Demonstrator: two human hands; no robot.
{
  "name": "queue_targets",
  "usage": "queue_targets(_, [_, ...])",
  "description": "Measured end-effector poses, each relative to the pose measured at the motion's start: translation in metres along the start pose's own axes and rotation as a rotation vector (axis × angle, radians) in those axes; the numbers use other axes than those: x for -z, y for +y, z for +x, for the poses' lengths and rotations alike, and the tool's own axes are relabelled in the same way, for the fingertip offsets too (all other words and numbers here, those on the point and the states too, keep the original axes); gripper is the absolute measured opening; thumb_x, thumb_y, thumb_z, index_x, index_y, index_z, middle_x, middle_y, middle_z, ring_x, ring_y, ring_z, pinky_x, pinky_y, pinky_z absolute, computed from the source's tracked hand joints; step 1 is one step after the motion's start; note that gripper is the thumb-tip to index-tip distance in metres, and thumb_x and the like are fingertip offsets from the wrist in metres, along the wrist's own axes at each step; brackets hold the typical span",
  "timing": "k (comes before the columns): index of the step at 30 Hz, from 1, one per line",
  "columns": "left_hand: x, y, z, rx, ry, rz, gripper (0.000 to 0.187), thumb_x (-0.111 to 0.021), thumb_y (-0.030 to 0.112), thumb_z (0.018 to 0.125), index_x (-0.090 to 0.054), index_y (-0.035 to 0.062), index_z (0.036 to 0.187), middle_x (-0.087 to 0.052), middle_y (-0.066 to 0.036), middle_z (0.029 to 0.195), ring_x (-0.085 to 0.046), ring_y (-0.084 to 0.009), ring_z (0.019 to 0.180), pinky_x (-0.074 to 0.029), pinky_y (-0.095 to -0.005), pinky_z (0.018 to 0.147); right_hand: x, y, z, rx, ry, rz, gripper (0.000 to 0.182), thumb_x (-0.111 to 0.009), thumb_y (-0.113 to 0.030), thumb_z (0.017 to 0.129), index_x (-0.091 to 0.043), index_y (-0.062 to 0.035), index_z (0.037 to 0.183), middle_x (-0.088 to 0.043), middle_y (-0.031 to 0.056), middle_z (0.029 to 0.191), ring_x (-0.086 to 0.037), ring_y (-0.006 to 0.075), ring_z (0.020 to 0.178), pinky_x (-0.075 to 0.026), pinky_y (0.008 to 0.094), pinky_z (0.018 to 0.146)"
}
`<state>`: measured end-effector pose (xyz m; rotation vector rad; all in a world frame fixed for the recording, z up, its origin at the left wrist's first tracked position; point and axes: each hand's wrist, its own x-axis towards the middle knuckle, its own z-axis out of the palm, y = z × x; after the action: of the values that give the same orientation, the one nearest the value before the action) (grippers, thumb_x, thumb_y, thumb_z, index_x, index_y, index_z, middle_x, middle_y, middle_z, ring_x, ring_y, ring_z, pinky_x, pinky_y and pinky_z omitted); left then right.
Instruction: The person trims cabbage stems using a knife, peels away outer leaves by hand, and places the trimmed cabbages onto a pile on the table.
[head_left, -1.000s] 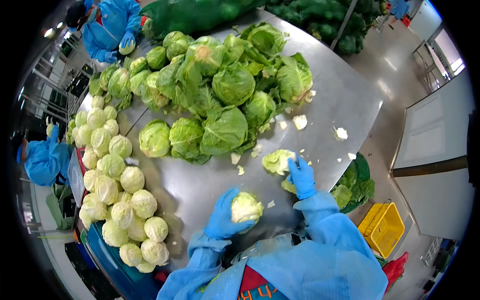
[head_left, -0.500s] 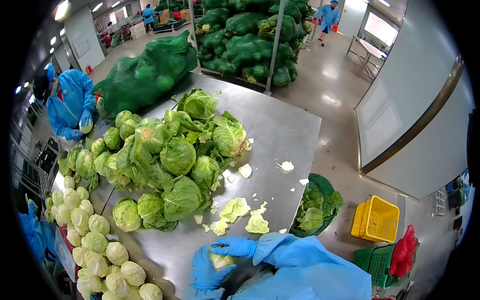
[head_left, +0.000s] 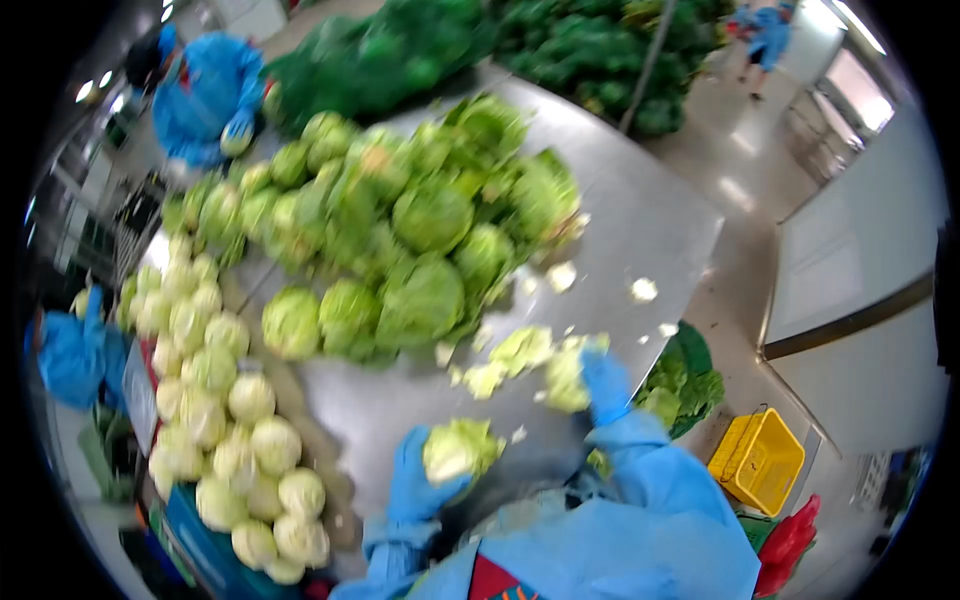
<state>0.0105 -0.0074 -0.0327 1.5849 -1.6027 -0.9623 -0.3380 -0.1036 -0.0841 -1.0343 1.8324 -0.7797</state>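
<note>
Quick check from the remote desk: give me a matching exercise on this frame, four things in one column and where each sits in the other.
Things:
1. pale cabbage
2. loose leaves
3. yellow crate
4. trimmed cabbages

Places:
A. on the floor, right of the table
B. held in the left hand
C. heaped along the table's left edge
D. on the table under the right hand

Pairs: 1-B, 2-D, 3-A, 4-C

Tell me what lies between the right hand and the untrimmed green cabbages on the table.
Loose cut leaves lie on the steel table between the right hand and the green cabbages. Nothing else visibly intervenes. The left hand holds a trimmed cabbage.
</note>
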Motion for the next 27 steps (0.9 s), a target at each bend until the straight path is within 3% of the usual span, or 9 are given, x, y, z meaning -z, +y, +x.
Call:
queue_targets(1, [0.001, 0.003, 0.003, 0.008, 0.001, -0.011, 0.091, -0.089, 0.034, 0.059, -0.046, -0.0021, 0.13, -0.052, -0.021, 0.125, -0.048, -0.0375, 0.121, -0.039, -0.0414, 0.105, 0.002, -0.002, 0.004, 0.37, 0.34, -0.183, 0.056, -0.063, -0.03, 0.091, -0.046, -0.0042, 0.138, -0.066, 0.0118, 0.094, -0.062, 0.0238, 0.073, -0.05, 0.0365, 0.067])
queue_targets(3, [0.0, 0.0, 0.001, -0.008, 0.001, 0.031, 0.09, -0.088, 0.037, 0.061, -0.046, -0.0021, 0.13, -0.052, -0.021, 0.126, -0.047, -0.0376, 0.122, -0.038, -0.0422, 0.105, 0.023, -0.048, -0.016, 0.199, 0.4, -0.374, 0.057, -0.064, -0.027, 0.09, -0.044, -0.0077, 0.14, -0.065, 0.0105, 0.091, -0.061, 0.0219, 0.073, -0.05, 0.0355, 0.066])
queue_targets(6, [0.003, -0.009, 0.004, -0.091, -0.009, 0.119, 0.088, -0.086, 0.041, 0.064, -0.047, -0.002, 0.13, -0.052, -0.022, 0.126, -0.047, -0.0386, 0.122, -0.037, -0.0437, 0.105, 0.001, -0.046, -0.022, 0.332, 0.269, -0.225, 0.053, -0.066, -0.025, 0.088, -0.05, -0.011, 0.137, -0.065, 0.0089, 0.091, -0.061, 0.0186, 0.075, -0.05, 0.0328, 0.069])
queue_targets(10, [-0.001, -0.019, 0.001, -0.148, 0.026, 0.185, 0.089, -0.082, 0.046, 0.067, -0.044, -0.0023, 0.132, -0.051, -0.021, 0.128, -0.046, -0.0397, 0.123, -0.035, -0.0468, 0.106, -0.078, -0.025, -0.053, 0.154, -0.376, 0.044, 0.048, -0.072, -0.032, 0.085, -0.061, -0.0105, 0.125, -0.066, 0.0058, 0.091, -0.059, 0.0121, 0.081, -0.05, 0.0282, 0.077])
queue_targets(13, [-0.006, 0.008, -0.01, 0.019, 0.337, 0.167, 0.087, -0.078, 0.045, 0.074, -0.038, -0.0009, 0.137, -0.05, -0.02, 0.132, -0.05, -0.0374, 0.119, -0.042, -0.0462, 0.101, -0.127, -0.02, -0.076, 0.089, -0.581, 0.128, 0.05, -0.071, -0.036, 0.086, -0.06, -0.007, 0.125, -0.067, 0.0064, 0.092, -0.06, 0.0117, 0.084, -0.05, 0.0279, 0.077])
queue_targets(16, [-0.026, -0.024, -0.04, 0.629, 0.369, -0.471, 0.082, -0.076, 0.038, 0.08, -0.034, 0.0005, 0.14, -0.048, -0.021, 0.134, -0.053, -0.037, 0.118, -0.044, -0.0452, 0.102, -0.158, -0.01, -0.084, 0.03, -0.729, 0.449, 0.048, -0.068, -0.039, 0.088, -0.062, -0.0038, 0.121, -0.067, 0.0052, 0.092, -0.06, 0.0124, 0.08, -0.05, 0.0294, 0.071])
queue_targets(19, [-0.004, -0.003, -0.051, 0.952, 0.213, -1.342, 0.074, -0.073, 0.027, 0.084, -0.034, -0.0005, 0.14, -0.048, -0.021, 0.135, -0.055, -0.0359, 0.118, -0.049, -0.0457, 0.099, -0.146, -0.017, -0.08, -0.118, -0.834, 0.168, 0.04, -0.066, -0.037, 0.089, -0.064, -0.0035, 0.111, -0.069, 0.0082, 0.091, -0.062, 0.014, 0.078, -0.05, 0.0312, 0.07])
queue_targets(25, [-0.012, -0.013, -0.042, 0.655, 0.226, -1.378, 0.08, -0.079, 0.015, 0.074, -0.036, 0.0015, 0.139, -0.051, -0.018, 0.132, -0.054, -0.0316, 0.12, -0.048, -0.0451, 0.1, -0.132, -0.022, -0.063, 0.575, -0.405, -0.369, 0.026, -0.063, -0.031, 0.089, -0.063, -0.0098, 0.103, -0.066, 0.0158, 0.087, -0.065, 0.0327, 0.073, -0.051, 0.0409, 0.067])
queue_targets(27, [-0.012, -0.022, -0.036, 0.555, 0.174, -1.2, 0.088, -0.083, 0.016, 0.068, -0.035, -0.0006, 0.139, -0.049, -0.018, 0.133, -0.052, -0.0306, 0.121, -0.047, -0.0428, 0.101, -0.121, 0.002, -0.03, 0.479, -0.255, -0.391, 0.026, -0.061, -0.032, 0.09, -0.063, -0.0135, 0.108, -0.066, 0.0161, 0.09, -0.064, 0.0376, 0.077, -0.052, 0.0433, 0.069])
